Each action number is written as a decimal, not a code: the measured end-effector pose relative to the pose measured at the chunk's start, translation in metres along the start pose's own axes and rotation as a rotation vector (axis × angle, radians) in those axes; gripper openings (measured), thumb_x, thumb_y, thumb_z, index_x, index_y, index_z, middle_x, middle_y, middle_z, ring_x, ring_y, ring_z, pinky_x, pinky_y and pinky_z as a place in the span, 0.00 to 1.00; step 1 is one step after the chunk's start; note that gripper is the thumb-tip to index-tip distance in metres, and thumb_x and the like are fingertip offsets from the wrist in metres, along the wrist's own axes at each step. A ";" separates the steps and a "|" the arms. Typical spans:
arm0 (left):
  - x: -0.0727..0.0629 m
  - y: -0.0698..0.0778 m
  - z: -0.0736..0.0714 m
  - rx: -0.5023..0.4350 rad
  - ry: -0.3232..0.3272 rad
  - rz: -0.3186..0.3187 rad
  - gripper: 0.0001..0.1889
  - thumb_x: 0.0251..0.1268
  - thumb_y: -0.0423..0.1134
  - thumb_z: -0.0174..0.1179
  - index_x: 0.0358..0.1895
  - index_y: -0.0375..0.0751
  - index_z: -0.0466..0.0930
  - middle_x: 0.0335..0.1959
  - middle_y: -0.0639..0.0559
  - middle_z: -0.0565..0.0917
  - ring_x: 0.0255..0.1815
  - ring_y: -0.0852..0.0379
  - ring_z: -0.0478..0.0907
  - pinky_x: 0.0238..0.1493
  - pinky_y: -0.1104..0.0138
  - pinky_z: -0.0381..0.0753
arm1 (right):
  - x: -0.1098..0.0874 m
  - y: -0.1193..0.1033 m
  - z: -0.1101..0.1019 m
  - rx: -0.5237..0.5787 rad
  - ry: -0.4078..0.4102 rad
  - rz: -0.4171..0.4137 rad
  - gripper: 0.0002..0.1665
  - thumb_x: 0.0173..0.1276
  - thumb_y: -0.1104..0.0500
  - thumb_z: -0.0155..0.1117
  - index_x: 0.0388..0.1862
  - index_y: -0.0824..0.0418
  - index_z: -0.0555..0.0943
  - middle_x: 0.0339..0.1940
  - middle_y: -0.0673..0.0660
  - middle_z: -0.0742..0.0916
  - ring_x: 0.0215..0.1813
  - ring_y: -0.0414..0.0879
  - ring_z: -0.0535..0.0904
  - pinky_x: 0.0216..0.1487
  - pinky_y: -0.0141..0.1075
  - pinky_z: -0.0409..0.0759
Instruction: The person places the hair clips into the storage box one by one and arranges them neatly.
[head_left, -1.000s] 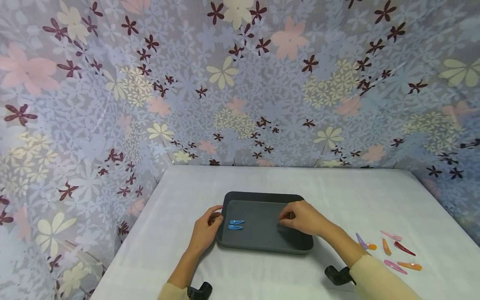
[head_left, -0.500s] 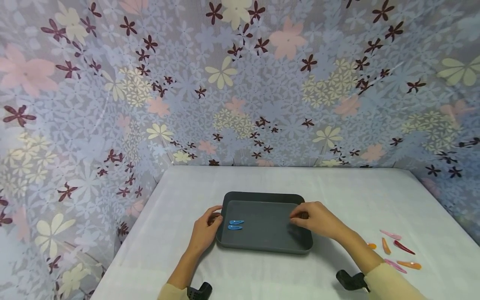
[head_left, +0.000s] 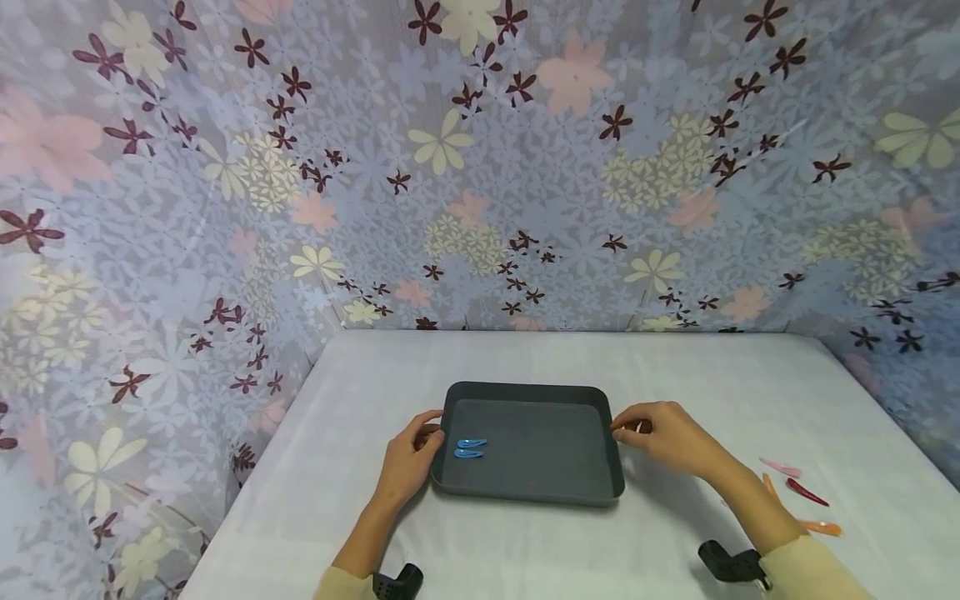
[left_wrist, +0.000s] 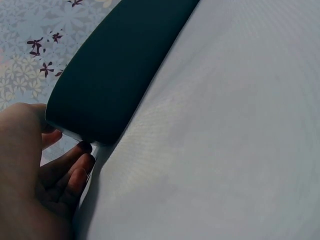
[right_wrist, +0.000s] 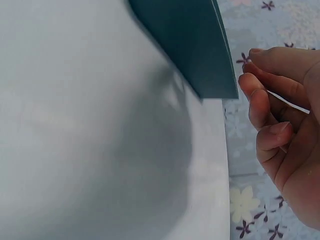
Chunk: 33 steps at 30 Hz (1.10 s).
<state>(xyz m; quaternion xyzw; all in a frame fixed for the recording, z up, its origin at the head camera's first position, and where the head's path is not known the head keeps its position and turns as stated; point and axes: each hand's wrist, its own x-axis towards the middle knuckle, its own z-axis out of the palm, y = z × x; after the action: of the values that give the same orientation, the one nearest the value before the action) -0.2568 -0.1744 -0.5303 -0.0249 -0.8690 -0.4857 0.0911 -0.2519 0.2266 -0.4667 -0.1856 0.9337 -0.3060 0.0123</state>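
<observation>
Two blue snap hair clips (head_left: 470, 448) lie side by side at the left inside a dark grey tray (head_left: 540, 458). My left hand (head_left: 407, 460) rests against the tray's left side, its fingertips at the outer wall. In the left wrist view several fingers of that hand bend loosely beside the tray's corner (left_wrist: 107, 75). Just outside the tray's right wall is my right hand (head_left: 669, 437), fingers loosely bent. Nothing shows between those fingers in the right wrist view, where the hand (right_wrist: 290, 120) is close beside a tray corner (right_wrist: 192, 50).
On the white-covered table (head_left: 420, 358), several hair clips lie to the right: a pink clip (head_left: 780, 467), a dark red clip (head_left: 807, 492), an orange clip (head_left: 823, 528) and others partly behind my right forearm. Floral cloth (head_left: 480, 200) hangs behind the table.
My right hand has moved rightward from over the tray's right part to outside its right wall, its forearm covering more loose clips. The left hand and the blue clips stay put.
</observation>
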 end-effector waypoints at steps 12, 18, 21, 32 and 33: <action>0.001 -0.001 -0.001 0.006 -0.007 0.002 0.17 0.66 0.48 0.55 0.58 0.65 0.74 0.47 0.57 0.85 0.42 0.61 0.78 0.48 0.63 0.75 | -0.014 0.029 -0.006 -0.038 0.027 0.109 0.15 0.65 0.45 0.61 0.43 0.51 0.84 0.35 0.45 0.85 0.32 0.36 0.76 0.34 0.31 0.72; 0.002 -0.001 -0.001 0.008 -0.002 0.001 0.17 0.66 0.48 0.55 0.58 0.65 0.74 0.47 0.58 0.85 0.43 0.61 0.78 0.48 0.63 0.74 | -0.018 0.036 -0.008 -0.052 0.033 0.141 0.16 0.65 0.45 0.61 0.44 0.52 0.84 0.37 0.47 0.86 0.36 0.38 0.76 0.36 0.34 0.73; 0.002 -0.001 -0.002 0.006 -0.002 -0.003 0.17 0.66 0.47 0.55 0.58 0.65 0.75 0.47 0.57 0.85 0.43 0.61 0.78 0.48 0.63 0.75 | -0.020 0.039 -0.008 -0.047 0.037 0.159 0.17 0.65 0.45 0.61 0.45 0.52 0.84 0.39 0.48 0.86 0.37 0.40 0.77 0.37 0.36 0.73; 0.003 0.000 -0.002 0.006 0.002 -0.005 0.17 0.65 0.46 0.55 0.58 0.62 0.75 0.46 0.57 0.85 0.42 0.61 0.78 0.47 0.66 0.74 | -0.027 0.049 -0.011 -0.019 0.027 0.210 0.21 0.64 0.42 0.60 0.47 0.53 0.83 0.41 0.50 0.86 0.37 0.41 0.78 0.35 0.36 0.73; 0.002 0.000 -0.002 0.005 0.000 -0.006 0.18 0.66 0.46 0.55 0.58 0.61 0.75 0.46 0.57 0.85 0.42 0.61 0.78 0.47 0.66 0.74 | -0.028 0.051 -0.012 -0.015 0.023 0.215 0.21 0.64 0.41 0.60 0.47 0.54 0.83 0.41 0.50 0.86 0.37 0.41 0.78 0.34 0.36 0.73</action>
<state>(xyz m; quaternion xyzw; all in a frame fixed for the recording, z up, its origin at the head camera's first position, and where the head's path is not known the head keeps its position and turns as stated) -0.2588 -0.1762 -0.5285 -0.0220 -0.8704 -0.4836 0.0897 -0.2442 0.2809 -0.4889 -0.0808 0.9506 -0.2980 0.0331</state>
